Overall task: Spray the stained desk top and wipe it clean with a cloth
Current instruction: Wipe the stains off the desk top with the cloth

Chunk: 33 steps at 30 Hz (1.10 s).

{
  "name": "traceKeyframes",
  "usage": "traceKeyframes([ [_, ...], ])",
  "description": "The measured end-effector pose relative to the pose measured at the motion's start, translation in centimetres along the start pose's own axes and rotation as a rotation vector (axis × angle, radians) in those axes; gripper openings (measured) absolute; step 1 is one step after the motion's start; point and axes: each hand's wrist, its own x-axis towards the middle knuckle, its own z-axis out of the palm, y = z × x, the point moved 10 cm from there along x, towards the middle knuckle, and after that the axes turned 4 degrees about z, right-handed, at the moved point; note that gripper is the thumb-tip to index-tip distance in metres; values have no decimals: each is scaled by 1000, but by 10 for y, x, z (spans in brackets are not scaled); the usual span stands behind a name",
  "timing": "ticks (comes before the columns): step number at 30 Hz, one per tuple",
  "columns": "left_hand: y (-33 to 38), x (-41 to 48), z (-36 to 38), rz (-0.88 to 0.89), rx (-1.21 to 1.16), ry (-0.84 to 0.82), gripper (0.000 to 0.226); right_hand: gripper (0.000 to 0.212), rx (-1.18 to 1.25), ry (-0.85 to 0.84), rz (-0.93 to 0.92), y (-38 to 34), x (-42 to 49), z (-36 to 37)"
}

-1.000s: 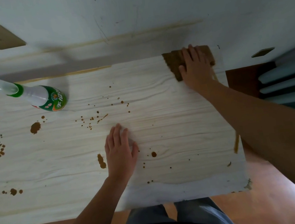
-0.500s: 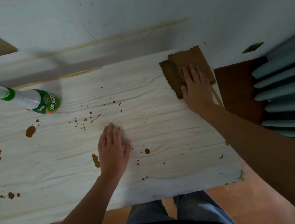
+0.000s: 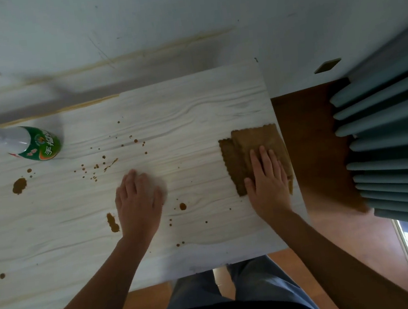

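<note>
Head view: the right hand (image 3: 268, 185) presses the brown cloth (image 3: 252, 141) flat, fingers straight, at the right edge of the desk top (image 3: 180, 111). The left hand (image 3: 137, 202) rests flat mid-desk, gripping nothing. Wiping appears under way; the next move likely calls for sweeping the cloth left across the stains (image 3: 112, 222), toward the spray bottle (image 3: 26, 144).
</note>
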Motion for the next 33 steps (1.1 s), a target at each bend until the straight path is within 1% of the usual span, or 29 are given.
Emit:
traceKeyframes([
  [2,17,5,-2,-33,-4,12,63,70,-25,-6,-41,-3,21,-5],
  [3,32,7,-1,-9,4,8,65,69,-38,-10,-62,-4,33,-9],
  [6,92,9,12,146,1,-53,63,68,-83,-12,-137,-11,79,-22],
  [9,146,6,30,305,30,-117,64,67,-79,5,-185,-21,117,-38],
  [12,166,5,48,321,67,-166,67,66,-73,12,-207,-22,128,-38],
  [15,170,3,52,300,80,-158,66,65,-79,25,-216,-14,115,-35],
  [18,171,2,52,309,92,-164,64,65,-49,23,-185,0,88,-28],
  [21,171,2,52,313,109,-178,64,66,27,29,-122,18,42,-19],
  [25,171,1,53,300,85,-154,65,66,130,5,-28,46,-28,-3],
  [28,172,0,57,288,73,-149,64,66,158,-20,-13,58,-63,5],
  [31,171,0,55,297,79,-114,65,60,193,-32,-40,63,-60,-3],
  [33,169,0,56,295,79,-109,68,55,218,-37,-99,63,-40,-14],
])
